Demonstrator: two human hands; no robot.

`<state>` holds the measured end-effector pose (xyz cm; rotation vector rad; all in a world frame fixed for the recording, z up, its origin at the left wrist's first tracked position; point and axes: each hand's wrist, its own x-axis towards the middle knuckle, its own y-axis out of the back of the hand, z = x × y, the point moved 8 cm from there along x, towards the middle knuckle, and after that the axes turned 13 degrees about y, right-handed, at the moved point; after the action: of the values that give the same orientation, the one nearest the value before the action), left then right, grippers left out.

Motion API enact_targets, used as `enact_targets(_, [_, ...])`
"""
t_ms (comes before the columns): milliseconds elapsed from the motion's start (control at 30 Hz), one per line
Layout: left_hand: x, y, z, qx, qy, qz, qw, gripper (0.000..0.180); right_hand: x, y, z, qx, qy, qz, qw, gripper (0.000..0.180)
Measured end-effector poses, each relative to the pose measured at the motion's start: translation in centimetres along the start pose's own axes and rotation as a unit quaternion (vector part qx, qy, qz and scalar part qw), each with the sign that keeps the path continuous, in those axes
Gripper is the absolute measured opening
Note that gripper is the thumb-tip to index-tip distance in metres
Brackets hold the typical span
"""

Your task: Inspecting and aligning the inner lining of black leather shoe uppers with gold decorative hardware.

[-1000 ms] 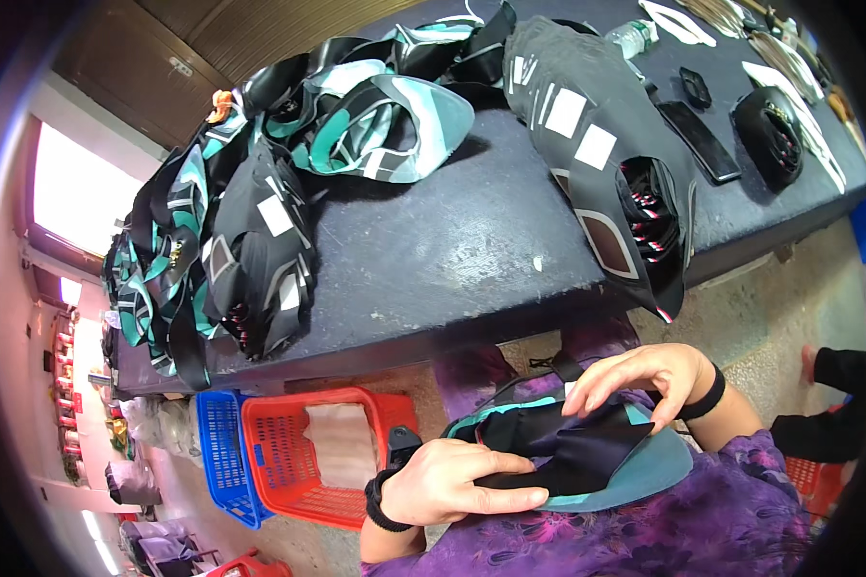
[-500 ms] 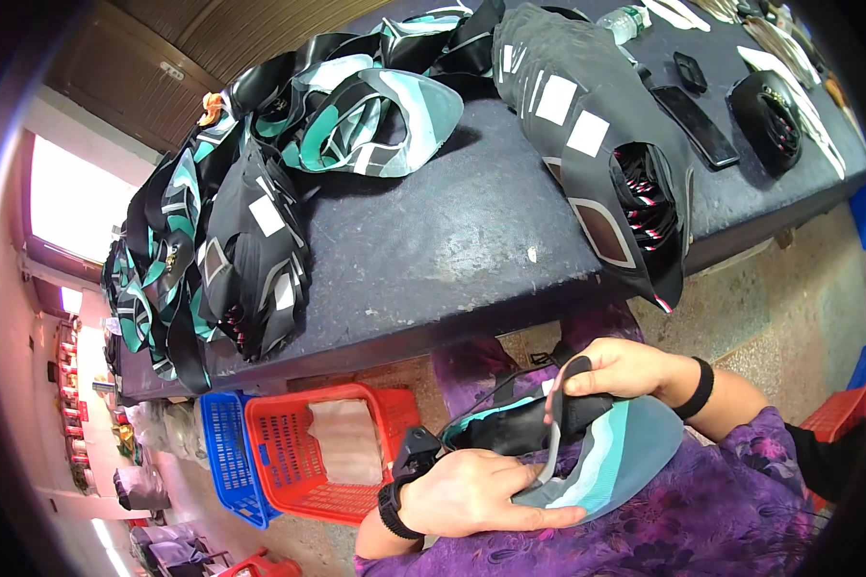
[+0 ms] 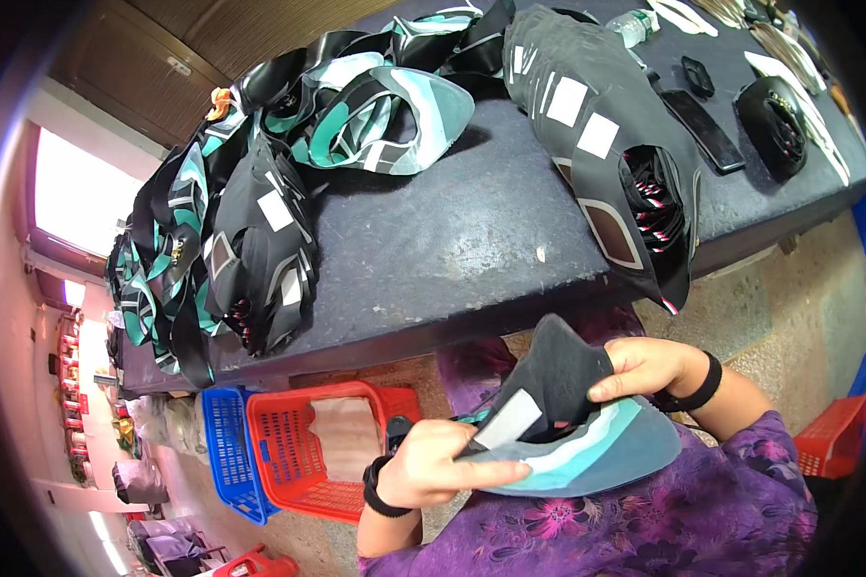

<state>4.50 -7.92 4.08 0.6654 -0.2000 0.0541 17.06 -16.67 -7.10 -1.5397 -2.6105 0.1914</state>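
Above my lap I hold a shoe upper [image 3: 601,447] in teal, white and grey, with a black part bearing a white patch raised along its far side. My left hand [image 3: 443,466] grips its left end, the index finger laid along the teal-grey material. My right hand [image 3: 645,370] pinches the far right edge between thumb and fingers. A stack of black shoe uppers [image 3: 597,125] lies on the dark table [image 3: 423,250] ahead of me. Another black stack [image 3: 260,240] sits at the left, next to a heap of teal and black uppers [image 3: 385,115].
Red [image 3: 293,481] and blue [image 3: 226,452] plastic baskets stand below the table at the left; a pale sheet lies in the red one. On the table's right are a phone [image 3: 702,130], a coiled black bundle [image 3: 775,125] and a clear bottle [image 3: 632,27]. Another red basket [image 3: 837,438] is at the right.
The black part of the upper now stands raised, its white patch turned toward view. My left hand has moved slightly up and left; my right hand still pinches the far edge.
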Motion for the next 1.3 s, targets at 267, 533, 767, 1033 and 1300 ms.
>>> enact_targets(267, [1.8,3.6,-8.5,-0.453,0.215,0.18,0.846,0.032,1.9,6.2,-3.5,0.266,0.21,0.258,0.905,0.045])
enact_targets(533, [2.8,4.2,-10.0,-0.475,0.254,0.167,0.826,0.028,2.4,7.1,-5.5,0.06,0.208,0.267,0.939,0.054])
enact_targets(767, [2.5,4.2,-9.4,-0.441,0.287,0.171,0.833,0.025,2.1,7.1,-6.7,-0.112,0.231,0.355,0.899,0.046])
enact_targets(1033, [2.2,4.5,-8.2,-0.355,0.294,0.201,0.864,0.024,2.0,6.5,-4.9,0.071,0.201,0.341,0.916,0.028])
enact_targets(1300, [2.1,4.2,-7.9,-0.361,0.294,0.215,0.858,0.022,2.0,6.0,-4.7,0.007,0.197,0.322,0.926,0.024])
